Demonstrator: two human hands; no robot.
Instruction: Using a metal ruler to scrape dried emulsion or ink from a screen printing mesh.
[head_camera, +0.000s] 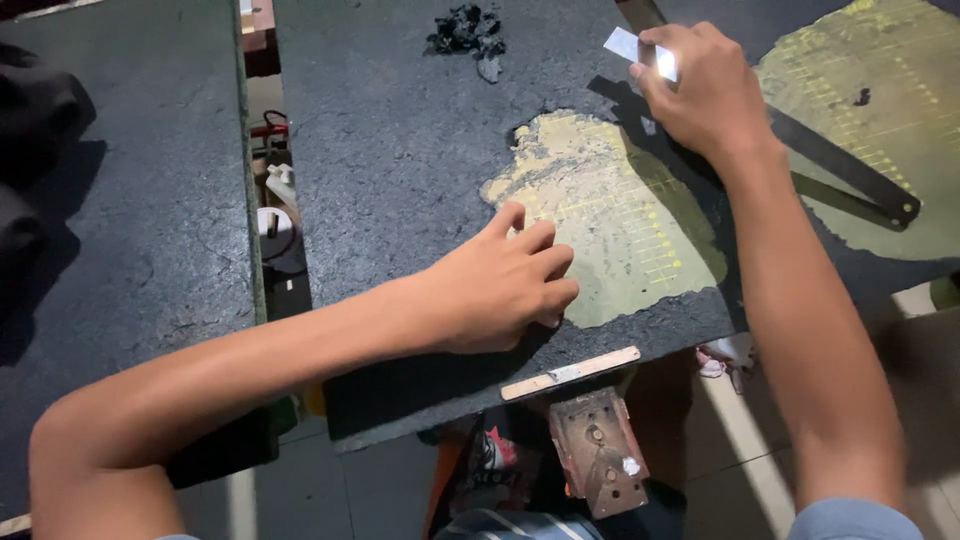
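Head view: dark-coated tabletop (400, 150), worn yellow patch (600, 230).
Left hand (505, 290): curled, pressed flat, nothing held.
Right hand (700, 85): small white blade (628, 47) pinched.
Risk: left fingers could be nicked by a slip.

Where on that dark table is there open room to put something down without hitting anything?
The widest bare stretch lies on the dark table, between the black scrap pile and the left hand. The separate slab at far left is also open. It is crowded around the right hand and metal ruler.
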